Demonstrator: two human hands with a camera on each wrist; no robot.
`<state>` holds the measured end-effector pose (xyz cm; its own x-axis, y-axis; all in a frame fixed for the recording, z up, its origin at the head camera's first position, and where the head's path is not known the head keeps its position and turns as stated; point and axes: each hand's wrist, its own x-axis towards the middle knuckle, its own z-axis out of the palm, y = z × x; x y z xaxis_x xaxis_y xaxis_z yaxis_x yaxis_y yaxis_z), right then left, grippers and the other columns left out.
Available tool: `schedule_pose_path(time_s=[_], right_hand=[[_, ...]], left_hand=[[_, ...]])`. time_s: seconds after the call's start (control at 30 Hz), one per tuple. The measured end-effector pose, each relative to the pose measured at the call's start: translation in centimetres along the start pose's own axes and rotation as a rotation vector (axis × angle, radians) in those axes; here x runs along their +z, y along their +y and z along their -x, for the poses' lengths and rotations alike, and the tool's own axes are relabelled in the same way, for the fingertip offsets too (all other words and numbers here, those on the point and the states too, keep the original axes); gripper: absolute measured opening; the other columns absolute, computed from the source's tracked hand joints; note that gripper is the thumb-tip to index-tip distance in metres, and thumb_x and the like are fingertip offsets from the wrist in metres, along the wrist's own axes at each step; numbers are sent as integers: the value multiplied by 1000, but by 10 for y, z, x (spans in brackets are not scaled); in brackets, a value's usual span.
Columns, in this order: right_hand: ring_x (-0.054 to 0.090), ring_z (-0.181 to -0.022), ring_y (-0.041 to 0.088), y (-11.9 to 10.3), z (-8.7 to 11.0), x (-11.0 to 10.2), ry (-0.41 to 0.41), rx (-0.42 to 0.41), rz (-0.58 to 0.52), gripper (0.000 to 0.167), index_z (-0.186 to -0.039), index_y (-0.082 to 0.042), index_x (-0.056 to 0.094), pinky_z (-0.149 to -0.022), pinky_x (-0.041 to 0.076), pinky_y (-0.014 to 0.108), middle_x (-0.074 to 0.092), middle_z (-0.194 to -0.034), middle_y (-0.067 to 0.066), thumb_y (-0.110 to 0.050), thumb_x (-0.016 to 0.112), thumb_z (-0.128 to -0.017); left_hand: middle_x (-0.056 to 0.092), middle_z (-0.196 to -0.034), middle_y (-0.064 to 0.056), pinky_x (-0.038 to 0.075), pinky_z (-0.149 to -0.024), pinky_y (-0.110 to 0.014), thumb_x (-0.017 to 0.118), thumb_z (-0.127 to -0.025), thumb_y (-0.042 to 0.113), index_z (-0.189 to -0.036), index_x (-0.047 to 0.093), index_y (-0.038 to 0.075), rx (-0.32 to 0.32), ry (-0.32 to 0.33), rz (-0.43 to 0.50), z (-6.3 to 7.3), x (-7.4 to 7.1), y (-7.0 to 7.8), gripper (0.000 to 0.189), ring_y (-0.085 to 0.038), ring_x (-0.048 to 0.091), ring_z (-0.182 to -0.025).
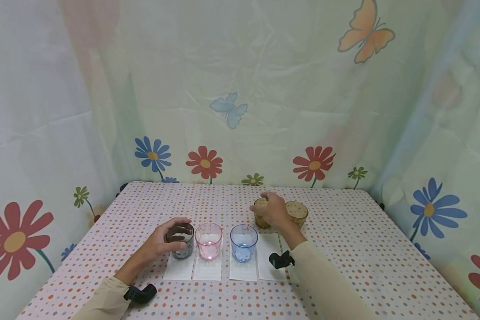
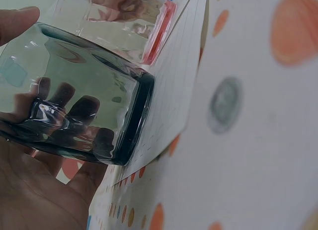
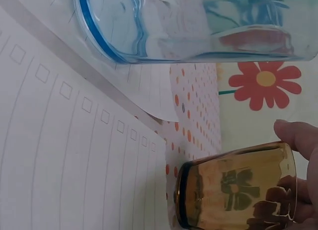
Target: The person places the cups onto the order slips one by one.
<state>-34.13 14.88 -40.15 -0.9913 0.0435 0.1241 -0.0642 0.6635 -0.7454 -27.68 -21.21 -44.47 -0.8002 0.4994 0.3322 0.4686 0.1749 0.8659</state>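
Note:
My left hand grips a dark grey clear glass at the left end of a row of glasses. Its thumb lies on the near side, and its fingers show through the glass wall in the left wrist view. Farther back, my right hand holds an amber glass near the rim. That glass is upright, just beyond the far end of a paper sheet. A second amber glass is right behind that hand, partly hidden by it. Between the hands stand a pink glass and a blue glass.
Several white sheets lie side by side on a dotted tablecloth, with the grey, pink and blue glasses on them. Black wrist devices are on both forearms. A flowered curtain encloses the table's back and sides.

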Motion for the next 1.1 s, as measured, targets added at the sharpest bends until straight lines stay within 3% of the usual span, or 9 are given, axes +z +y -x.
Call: schedule_pose_path(time_s=[0.43,0.77,1.1], right_hand=[[51,-131,38,3,0,2,8,-13,-32,69,-141,-1,53,-104,51,51,53,-144,20,-34,79,-87],[52,-127,38,6,1,-1,-20,10,-83,70,-143,-2,53,-100,53,50,54,-142,21,-35,79,-87],[49,-134,40,7,1,3,-17,-7,-20,70,-146,-4,51,-105,49,56,49,-149,21,-41,75,-91]], left_hand=[[58,-135,-21,48,-104,-57,68,-91,4,-145,46,0,-4,5,23,0,0,-1,59,-37,60,-122],[56,-137,-23,49,-104,-55,69,-91,6,-145,44,-5,14,-4,11,0,-1,-2,60,-33,60,-122],[57,-135,-23,49,-104,-56,69,-91,6,-144,45,-5,25,-4,14,0,-1,-5,59,-25,62,-121]])
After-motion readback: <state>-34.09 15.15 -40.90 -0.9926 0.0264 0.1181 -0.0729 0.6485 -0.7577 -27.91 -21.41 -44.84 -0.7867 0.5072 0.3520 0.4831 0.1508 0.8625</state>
